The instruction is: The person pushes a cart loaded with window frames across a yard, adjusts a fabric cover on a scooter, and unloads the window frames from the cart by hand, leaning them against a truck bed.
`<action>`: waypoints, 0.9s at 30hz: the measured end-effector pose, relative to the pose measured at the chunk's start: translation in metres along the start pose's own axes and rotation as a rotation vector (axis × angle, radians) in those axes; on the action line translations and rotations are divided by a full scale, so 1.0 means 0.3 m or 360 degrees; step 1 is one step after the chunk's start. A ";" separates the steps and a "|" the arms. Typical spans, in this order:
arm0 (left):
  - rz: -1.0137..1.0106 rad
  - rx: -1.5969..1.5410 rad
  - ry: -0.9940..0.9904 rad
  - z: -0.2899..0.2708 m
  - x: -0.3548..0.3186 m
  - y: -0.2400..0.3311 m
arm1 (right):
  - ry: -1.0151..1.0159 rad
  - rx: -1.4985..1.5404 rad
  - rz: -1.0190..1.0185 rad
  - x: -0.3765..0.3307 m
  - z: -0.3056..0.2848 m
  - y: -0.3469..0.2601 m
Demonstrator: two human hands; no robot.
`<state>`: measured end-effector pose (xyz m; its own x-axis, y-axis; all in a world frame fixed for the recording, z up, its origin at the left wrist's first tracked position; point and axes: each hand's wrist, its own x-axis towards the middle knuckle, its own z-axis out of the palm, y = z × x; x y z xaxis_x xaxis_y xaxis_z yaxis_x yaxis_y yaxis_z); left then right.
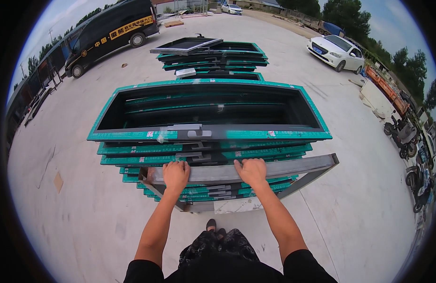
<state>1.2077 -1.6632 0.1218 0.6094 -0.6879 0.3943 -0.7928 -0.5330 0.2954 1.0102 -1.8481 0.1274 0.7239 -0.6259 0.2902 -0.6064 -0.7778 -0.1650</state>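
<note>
Gripping: both hands clasp a bare grey metal frame (274, 170) along its near rail; it lies slightly askew in a stack of window frames (208, 141), its right corner jutting past the stack.
Frame's place: on the near side of the stack, low down, below the teal-taped frames on top.
Step in hand: by the look of it, the grey frame is being drawn or shifted at the stack's near edge; I judge this the start of a lift or slide, not its end.
Next move calls for: an even pull from both hands, so the long rail does not twist or catch on the frames above.
Left hand (175, 173): clenched over the rail, fingers curled across its top, forearm straight and reaching forward.
Right hand (251, 170): clenched on the same rail, just right of the left hand, forearm angled inward.
Beyond the stack: a second pile of frames (211, 56) farther off on the concrete yard (85, 212).
Left of the stack, far: a black van (111, 33).
Right of the stack, far: a white car (336, 52); scooters (406, 137) parked near the yard's edge.
</note>
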 end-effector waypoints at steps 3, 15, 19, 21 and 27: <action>-0.0043 -0.0056 -0.0449 -0.307 0.134 0.260 | 0.0087 0.0117 -0.0033 0.029 -0.418 0.154; -0.0290 0.0435 -0.0230 0.960 0.130 0.006 | 0.0016 0.0220 -0.0141 0.224 0.680 0.685; -0.0541 0.0384 -0.0283 1.551 0.116 -0.371 | -0.0112 0.0315 -0.0168 0.344 1.425 0.652; -0.0592 0.0397 -0.0289 1.805 0.076 -0.572 | -0.0196 0.0362 -0.0199 0.371 1.744 0.618; -0.0707 0.0451 -0.0246 1.894 -0.024 -0.783 | -0.0230 0.0439 -0.0301 0.378 1.988 0.486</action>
<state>1.3935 -1.8129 -0.4449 0.8961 -0.4191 0.1464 -0.4388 -0.8859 0.1501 1.2002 -2.0661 -0.4260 0.8658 -0.4556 0.2069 -0.3599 -0.8542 -0.3751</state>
